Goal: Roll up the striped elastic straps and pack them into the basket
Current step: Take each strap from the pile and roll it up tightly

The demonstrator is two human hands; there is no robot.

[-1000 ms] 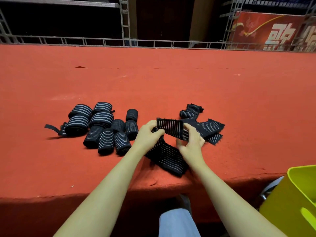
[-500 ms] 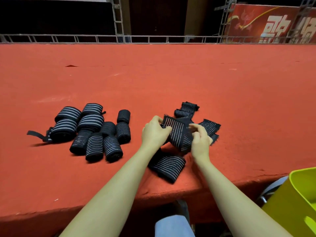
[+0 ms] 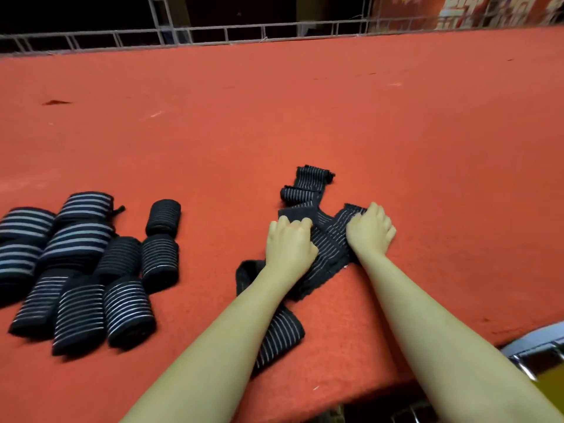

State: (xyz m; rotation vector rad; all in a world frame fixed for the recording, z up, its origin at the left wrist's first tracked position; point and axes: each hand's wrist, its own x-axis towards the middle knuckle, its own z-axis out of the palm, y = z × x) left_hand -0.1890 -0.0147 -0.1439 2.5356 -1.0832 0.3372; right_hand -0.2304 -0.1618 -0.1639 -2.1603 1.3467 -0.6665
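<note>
A black elastic strap with thin white stripes (image 3: 329,248) lies flat on the red table, and both hands are down on it. My left hand (image 3: 288,242) has its fingers curled onto the strap's left side. My right hand (image 3: 370,228) curls over its right end. The strap's tail (image 3: 279,337) runs back under my left forearm toward the table's front edge. More loose strap (image 3: 306,187) lies just beyond my hands. Several rolled straps (image 3: 88,270) sit in a cluster at the left. A sliver of the yellow basket (image 3: 549,383) shows at the bottom right.
The red felt table (image 3: 274,117) stretches far back to a metal truss rail (image 3: 244,32). Its front edge runs close under my forearms. A chrome-edged round object (image 3: 531,349) sits below the table at the right.
Both hands dropped from holding the strap end up in the air to pressing it flat on the table. The view tilted down and closer, so most of the basket left the frame.
</note>
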